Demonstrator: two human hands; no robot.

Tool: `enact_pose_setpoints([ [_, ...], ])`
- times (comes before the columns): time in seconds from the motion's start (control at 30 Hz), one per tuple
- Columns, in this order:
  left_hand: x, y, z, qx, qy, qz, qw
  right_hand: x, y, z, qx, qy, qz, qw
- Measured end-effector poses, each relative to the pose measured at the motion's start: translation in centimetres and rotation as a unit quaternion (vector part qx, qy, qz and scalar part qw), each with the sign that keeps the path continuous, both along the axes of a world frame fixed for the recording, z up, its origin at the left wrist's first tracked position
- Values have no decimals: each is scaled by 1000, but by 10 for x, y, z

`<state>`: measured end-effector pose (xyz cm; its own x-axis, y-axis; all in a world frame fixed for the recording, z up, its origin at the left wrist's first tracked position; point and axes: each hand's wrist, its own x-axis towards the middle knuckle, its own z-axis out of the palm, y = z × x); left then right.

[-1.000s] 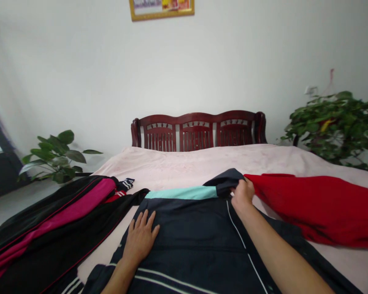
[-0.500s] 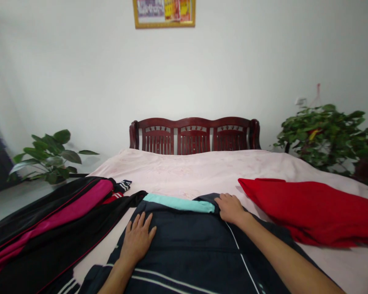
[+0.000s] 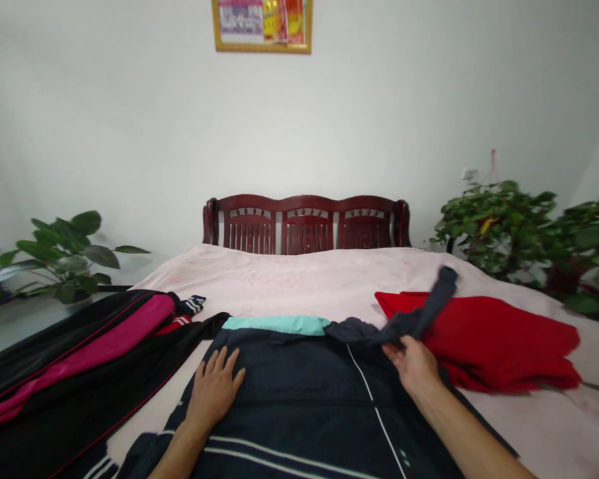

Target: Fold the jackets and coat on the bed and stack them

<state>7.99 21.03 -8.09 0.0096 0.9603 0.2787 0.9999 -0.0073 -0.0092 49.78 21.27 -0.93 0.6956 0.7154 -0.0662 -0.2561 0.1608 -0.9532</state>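
Note:
A navy jacket with white piping lies spread in front of me on the bed. Along its far edge runs a turquoise band. My left hand rests flat on the jacket's left part, fingers spread. At the jacket's far right corner, my right hand pinches its dark sleeve between thumb and fingers. The sleeve's cuffed end sticks up in the air, slightly blurred, in front of a red garment.
Black and magenta clothing lies on the left of the pink bedsheet. A dark red wooden headboard stands behind the bed. Potted plants flank it, with a leafy one on the right. A framed picture hangs above.
My right hand has moved right and pulled the sleeve out of its folded position, swinging its end up and to the right. My left hand stays flat on the jacket. The view has shifted slightly.

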Motion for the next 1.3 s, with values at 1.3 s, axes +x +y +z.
enact_pose_setpoints([
  [1.3, 27, 141, 78, -101, 76, -289, 949, -21, -68, 3, 233, 110, -4, 966],
])
